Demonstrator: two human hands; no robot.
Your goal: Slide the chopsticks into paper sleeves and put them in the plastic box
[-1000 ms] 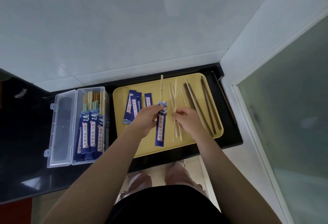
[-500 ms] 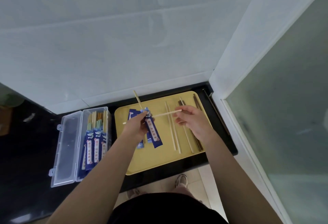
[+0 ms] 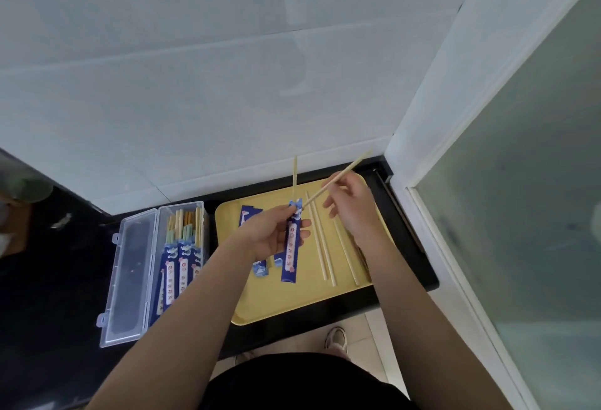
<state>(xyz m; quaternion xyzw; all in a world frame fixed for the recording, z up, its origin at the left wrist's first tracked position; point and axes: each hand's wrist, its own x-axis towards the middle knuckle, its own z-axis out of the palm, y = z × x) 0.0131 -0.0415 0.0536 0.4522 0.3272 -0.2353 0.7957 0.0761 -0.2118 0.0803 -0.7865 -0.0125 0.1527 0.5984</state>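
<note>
Desk (image 3: 48, 279): black, glossy, set against a pale tiled wall (image 3: 195, 84); a frosted glass panel (image 3: 520, 214) in a white frame stands beyond the right hand.

Tray (image 3: 270, 305): yellow, rounded corners, lying on the desk beneath both hands.

Plastic box (image 3: 130, 279): clear, hinged lid thrown open flat, lying well to the outside of the left hand and just beside the tray. Its tub holds several sleeved chopsticks, blue paper below, pale, green and orange ends showing above.

Left hand (image 3: 273, 234): closed around a paper sleeve (image 3: 291, 247), thumb and fingers pinching near its mouth. Sleeve dark blue with a white strip of red marks and a wave pattern at the top. One pale wooden chopstick (image 3: 295, 175) stands out of the mouth, pointing away towards the wall.

Right hand (image 3: 353, 208): just beside the left, pinching a second pale chopstick (image 3: 341, 175) slantwise, its lower tip at the sleeve mouth; the remaining fingers are spread loose.

Spare sleeves (image 3: 248, 214): blue, lying on the tray under and behind the left hand, partly hidden.

Loose chopsticks (image 3: 320, 247): pale wood, lying lengthwise on the tray between and below the two hands; darker ones beneath the right wrist are mostly hidden.
</note>
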